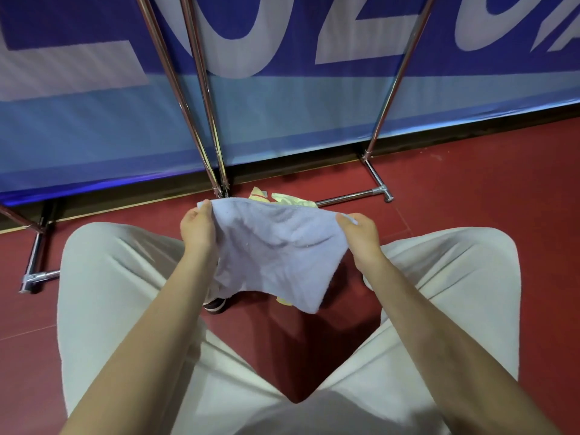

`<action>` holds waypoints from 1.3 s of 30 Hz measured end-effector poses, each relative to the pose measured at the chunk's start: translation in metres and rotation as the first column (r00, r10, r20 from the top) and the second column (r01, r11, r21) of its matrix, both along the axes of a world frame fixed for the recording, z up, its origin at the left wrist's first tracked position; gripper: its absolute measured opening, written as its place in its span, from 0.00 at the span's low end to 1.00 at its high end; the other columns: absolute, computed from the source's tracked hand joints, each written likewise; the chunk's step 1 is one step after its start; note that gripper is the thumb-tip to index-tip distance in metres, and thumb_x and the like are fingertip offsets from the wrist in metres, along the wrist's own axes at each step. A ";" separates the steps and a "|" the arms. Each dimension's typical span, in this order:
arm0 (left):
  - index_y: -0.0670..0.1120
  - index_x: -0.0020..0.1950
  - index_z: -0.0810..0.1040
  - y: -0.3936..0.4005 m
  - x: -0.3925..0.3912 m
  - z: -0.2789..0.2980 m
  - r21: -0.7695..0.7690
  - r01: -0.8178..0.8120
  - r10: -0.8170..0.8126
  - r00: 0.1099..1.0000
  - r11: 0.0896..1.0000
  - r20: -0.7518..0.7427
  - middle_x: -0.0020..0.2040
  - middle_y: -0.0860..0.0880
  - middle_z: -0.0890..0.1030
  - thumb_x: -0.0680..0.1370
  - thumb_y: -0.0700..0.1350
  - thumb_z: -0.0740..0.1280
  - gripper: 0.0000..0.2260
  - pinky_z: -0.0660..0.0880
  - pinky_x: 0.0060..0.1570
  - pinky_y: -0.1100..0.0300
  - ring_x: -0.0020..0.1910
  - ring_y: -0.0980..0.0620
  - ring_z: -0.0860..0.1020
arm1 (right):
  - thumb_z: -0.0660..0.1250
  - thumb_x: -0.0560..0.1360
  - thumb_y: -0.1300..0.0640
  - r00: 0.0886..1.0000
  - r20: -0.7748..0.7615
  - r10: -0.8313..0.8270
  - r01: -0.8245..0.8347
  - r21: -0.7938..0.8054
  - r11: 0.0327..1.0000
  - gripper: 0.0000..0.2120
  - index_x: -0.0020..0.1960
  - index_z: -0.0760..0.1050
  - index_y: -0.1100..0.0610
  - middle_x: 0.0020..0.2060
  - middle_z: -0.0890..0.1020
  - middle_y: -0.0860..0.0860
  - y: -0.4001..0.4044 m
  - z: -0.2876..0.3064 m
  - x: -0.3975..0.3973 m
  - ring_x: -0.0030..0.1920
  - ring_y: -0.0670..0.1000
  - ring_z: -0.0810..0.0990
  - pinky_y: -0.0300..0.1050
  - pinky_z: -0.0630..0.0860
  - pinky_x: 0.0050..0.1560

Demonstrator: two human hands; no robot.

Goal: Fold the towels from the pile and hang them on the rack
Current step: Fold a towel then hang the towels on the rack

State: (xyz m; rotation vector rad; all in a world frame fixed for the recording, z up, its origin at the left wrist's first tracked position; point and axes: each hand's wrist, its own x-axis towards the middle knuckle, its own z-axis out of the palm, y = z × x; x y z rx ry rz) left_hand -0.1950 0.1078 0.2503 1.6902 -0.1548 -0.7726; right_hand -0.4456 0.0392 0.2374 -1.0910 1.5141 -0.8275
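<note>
A pale blue towel [276, 249] hangs spread between my hands above the red floor. My left hand [197, 229] pinches its upper left corner. My right hand [361, 235] pinches the upper right corner. The towel's lower edge droops toward the right. Behind it on the floor lie yellow towels [290, 198], mostly hidden by the blue one; a scrap of yellow [284, 301] shows below it. The chrome rack [204, 98] rises just beyond, its poles slanting up out of view.
I crouch with my knees in light trousers [103, 277] spread to both sides. The rack's floor bars [351, 197] and a foot at the left [31, 277] lie on the red floor. A blue and white banner [282, 114] stands behind. A dark shoe [215, 304] shows under the towel.
</note>
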 end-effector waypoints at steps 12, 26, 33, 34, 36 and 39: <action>0.47 0.39 0.70 -0.006 -0.088 0.016 -0.166 0.287 -0.292 0.956 0.944 -0.007 0.36 0.46 0.68 0.80 0.47 0.62 0.10 0.64 0.40 0.55 0.37 0.49 0.66 | 0.61 0.78 0.63 0.971 0.127 0.200 -0.171 -0.207 0.963 0.08 0.53 0.75 0.55 0.45 0.79 0.48 0.026 0.025 0.040 0.48 0.47 0.77 0.42 0.73 0.51; 0.40 0.51 0.80 -0.018 -0.103 0.028 -0.308 0.322 -0.312 0.947 0.895 0.084 0.46 0.45 0.81 0.81 0.41 0.60 0.10 0.74 0.51 0.57 0.46 0.53 0.77 | 0.61 0.78 0.67 0.930 0.203 0.307 -0.252 -0.257 0.933 0.05 0.49 0.76 0.62 0.42 0.84 0.55 0.019 0.049 0.043 0.43 0.51 0.85 0.45 0.82 0.49; 0.46 0.53 0.81 -0.017 -0.108 0.033 -0.268 0.381 -0.346 0.923 0.885 0.167 0.44 0.54 0.81 0.82 0.41 0.61 0.08 0.72 0.45 0.73 0.42 0.62 0.77 | 0.68 0.75 0.63 0.961 -0.132 0.243 -0.277 -0.490 0.827 0.04 0.44 0.80 0.57 0.41 0.78 0.47 0.014 0.047 0.033 0.41 0.40 0.77 0.31 0.71 0.46; 0.46 0.54 0.81 -0.017 -0.108 0.032 -0.262 0.388 -0.346 0.919 0.884 0.191 0.44 0.54 0.81 0.82 0.42 0.61 0.08 0.72 0.45 0.73 0.42 0.63 0.76 | 0.68 0.75 0.62 0.956 -0.155 0.250 -0.294 -0.517 0.804 0.04 0.44 0.80 0.56 0.43 0.77 0.47 0.013 0.047 0.032 0.44 0.41 0.77 0.31 0.70 0.48; 0.44 0.54 0.81 -0.016 -0.109 0.032 -0.262 0.404 -0.348 0.908 0.877 0.235 0.45 0.53 0.81 0.82 0.42 0.61 0.09 0.71 0.45 0.74 0.43 0.63 0.76 | 0.68 0.75 0.62 0.948 -0.146 0.282 -0.315 -0.534 0.784 0.05 0.44 0.80 0.55 0.46 0.78 0.48 0.012 0.047 0.030 0.48 0.41 0.77 0.33 0.71 0.52; 0.41 0.55 0.82 -0.016 -0.108 0.032 -0.265 0.418 -0.358 0.901 0.869 0.246 0.45 0.57 0.81 0.82 0.41 0.61 0.10 0.69 0.45 0.77 0.43 0.70 0.77 | 0.67 0.76 0.62 0.946 -0.077 0.316 -0.315 -0.458 0.831 0.04 0.44 0.79 0.56 0.41 0.82 0.49 0.013 0.051 0.031 0.43 0.42 0.78 0.35 0.73 0.48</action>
